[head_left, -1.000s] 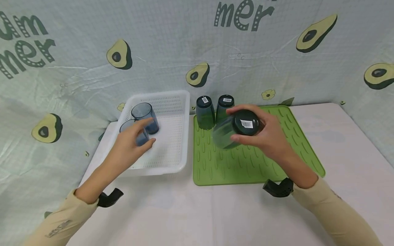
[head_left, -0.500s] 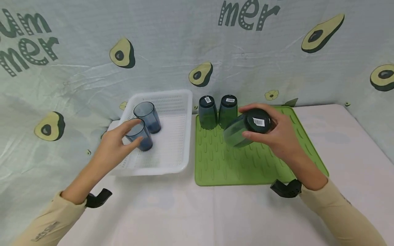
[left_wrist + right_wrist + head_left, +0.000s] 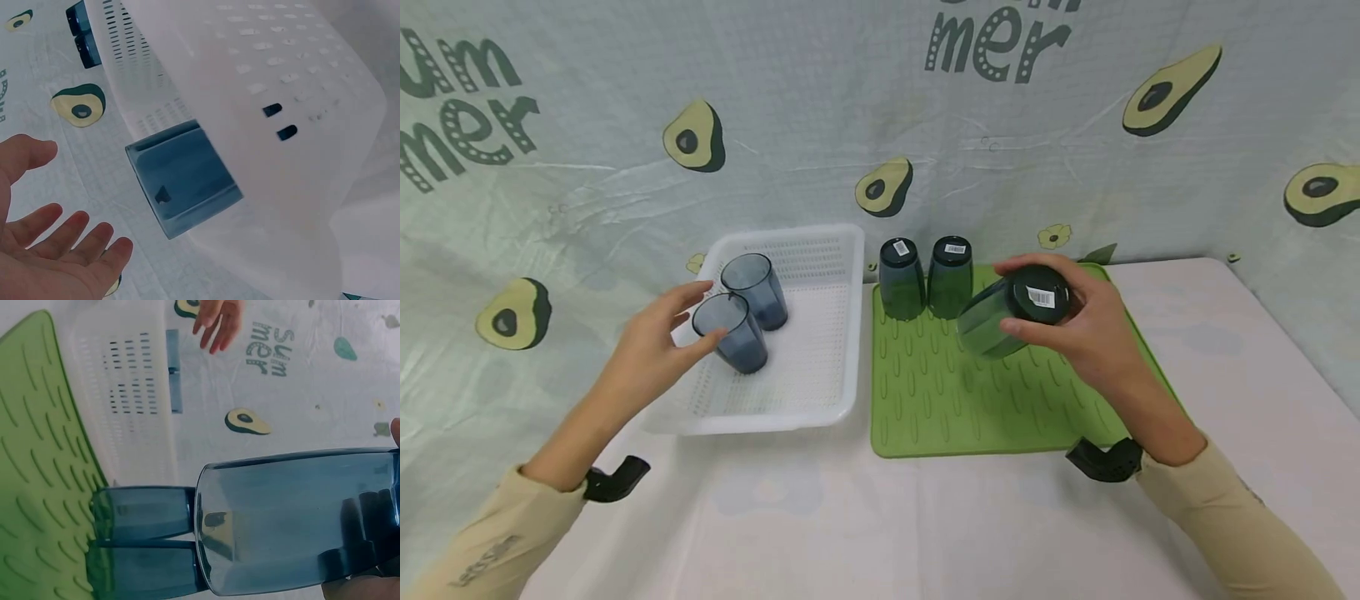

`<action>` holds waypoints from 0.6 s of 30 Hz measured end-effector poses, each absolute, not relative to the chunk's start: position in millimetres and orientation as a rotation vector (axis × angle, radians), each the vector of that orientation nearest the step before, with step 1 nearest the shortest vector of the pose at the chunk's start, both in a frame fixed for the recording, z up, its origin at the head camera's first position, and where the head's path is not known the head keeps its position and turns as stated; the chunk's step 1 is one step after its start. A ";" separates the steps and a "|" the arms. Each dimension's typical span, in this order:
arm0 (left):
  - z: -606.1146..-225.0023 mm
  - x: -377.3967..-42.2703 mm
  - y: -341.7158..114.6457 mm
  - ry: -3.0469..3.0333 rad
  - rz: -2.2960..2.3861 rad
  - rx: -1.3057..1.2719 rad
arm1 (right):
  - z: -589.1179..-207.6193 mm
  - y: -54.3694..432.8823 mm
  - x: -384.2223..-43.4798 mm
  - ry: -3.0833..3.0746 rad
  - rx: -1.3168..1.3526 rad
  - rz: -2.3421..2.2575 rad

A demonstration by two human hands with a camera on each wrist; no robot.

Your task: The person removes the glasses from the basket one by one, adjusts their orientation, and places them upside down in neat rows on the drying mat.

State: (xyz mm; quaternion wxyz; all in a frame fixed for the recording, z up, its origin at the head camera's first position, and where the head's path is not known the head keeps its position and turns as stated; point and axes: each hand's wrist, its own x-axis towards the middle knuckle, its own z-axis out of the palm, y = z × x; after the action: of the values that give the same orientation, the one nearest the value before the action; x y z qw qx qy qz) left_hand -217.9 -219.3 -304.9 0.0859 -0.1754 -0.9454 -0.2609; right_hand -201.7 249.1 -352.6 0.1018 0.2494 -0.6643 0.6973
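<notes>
My right hand (image 3: 1093,329) grips a blue-tinted drinking glass (image 3: 988,323) near its dark base, which carries a barcode label. That glass is tilted with its mouth pointing down and left, above the green mat (image 3: 917,408). Its clear wall (image 3: 281,519) fills much of the right wrist view. My left hand (image 3: 655,337) hovers at the left side of the white basket (image 3: 852,333), thumb and fingers spread. The left wrist view shows it apart from the nearer glass (image 3: 181,178). Two glasses, nearer (image 3: 745,342) and farther (image 3: 763,296), stand mouth up in the basket.
Two more glasses, left (image 3: 901,283) and right (image 3: 951,279), stand upside down side by side at the mat's back left corner. Behind the table hangs a sheet printed with avocados (image 3: 883,187). A pale cloth (image 3: 865,517) covers the table.
My left hand has drawn back to the left from over the basket's glasses, uncovering the nearer one. My right hand has shifted right with its glass.
</notes>
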 end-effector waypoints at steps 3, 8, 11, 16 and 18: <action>-304.7 -217.5 -222.2 -2.830 -0.755 -0.512 | -352.8 249.9 -202.1 -1.938 0.738 2.079; -306.1 -217.0 -224.9 -2.838 -0.721 -0.503 | -353.6 251.5 -201.7 -1.952 0.711 2.077; -307.4 -215.7 -225.8 -2.848 -0.716 -0.495 | -354.4 251.5 -201.5 -1.977 0.703 2.071; -308.9 -215.0 -227.3 -2.856 -0.729 -0.486 | -354.9 250.3 -202.7 -2.000 0.710 2.037; -308.6 -215.3 -228.8 -2.864 -0.740 -0.481 | -355.3 249.4 -203.4 -1.998 0.713 2.040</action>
State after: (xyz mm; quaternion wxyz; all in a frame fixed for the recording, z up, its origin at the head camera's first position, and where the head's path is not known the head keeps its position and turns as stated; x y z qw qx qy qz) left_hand -215.3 -228.8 -308.6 0.0724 -0.1600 -0.9532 -0.2462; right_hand -203.4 249.4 -355.3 0.0992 0.2410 -0.6755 0.6898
